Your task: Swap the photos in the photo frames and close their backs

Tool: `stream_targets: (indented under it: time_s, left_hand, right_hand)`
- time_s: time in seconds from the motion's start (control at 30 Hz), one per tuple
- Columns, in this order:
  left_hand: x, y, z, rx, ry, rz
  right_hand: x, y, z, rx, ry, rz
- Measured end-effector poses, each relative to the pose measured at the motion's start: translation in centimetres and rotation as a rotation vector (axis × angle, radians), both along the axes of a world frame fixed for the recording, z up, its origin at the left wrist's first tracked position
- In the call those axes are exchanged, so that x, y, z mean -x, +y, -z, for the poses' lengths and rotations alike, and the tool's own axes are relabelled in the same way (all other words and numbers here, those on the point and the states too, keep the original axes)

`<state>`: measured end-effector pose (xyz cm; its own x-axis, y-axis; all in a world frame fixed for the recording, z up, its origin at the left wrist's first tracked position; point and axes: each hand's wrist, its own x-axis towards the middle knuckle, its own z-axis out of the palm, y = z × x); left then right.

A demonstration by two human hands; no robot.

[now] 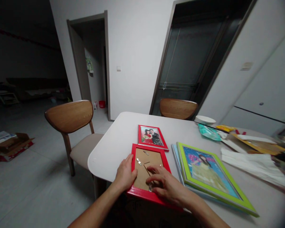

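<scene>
A red picture frame [147, 198] lies back side up at the table's near edge, its brown backing board [140, 177] showing small metal clips and a cut stand flap. My left hand [125, 172] grips the frame's left side, thumb over the rim. Over the lower right of the backing is my right hand [163, 183], fingers bent and apart, fingertips near a metal clip [150, 187]; nothing shows between them. Just beyond lies a second red picture frame [166, 147], face up with a photo of a couple. To the right, a green picture frame [242, 202] rests on a pale blue one [177, 158].
The white table [109, 152] carries a white bowl [205, 120], a teal packet [209, 132], white paper or cloth [254, 164] and opened packaging on its right. Wooden chairs stand at the left [70, 115] and far side [178, 108]. A cardboard box [11, 147] sits on the floor.
</scene>
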<state>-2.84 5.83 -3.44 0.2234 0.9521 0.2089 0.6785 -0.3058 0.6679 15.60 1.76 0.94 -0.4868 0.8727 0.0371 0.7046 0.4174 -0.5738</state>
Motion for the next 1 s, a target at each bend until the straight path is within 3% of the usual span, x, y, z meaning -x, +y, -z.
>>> stream_targets:
  time_s: [0.27,0.43,0.7,1.0]
  left_hand:
    - [-0.1,-0.1,-0.3,-0.006,0.002,-0.004]
    - [-0.1,-0.1,-0.3,-0.009,0.008,0.001]
    - [-0.1,-0.3,-0.6,0.011,-0.009,-0.012]
    - [-0.6,0.3,-3.1,0.181,-0.579,-0.034]
  right_hand:
    - [0.8,0.2,1.3,-0.103,0.022,0.133]
    - [0.3,0.8,1.3,-0.16,-0.062,0.352]
    - [0.5,1.4,0.6,-0.15,-0.081,0.418]
    - [2.1,1.0,-3.1,-0.265,0.038,0.407]
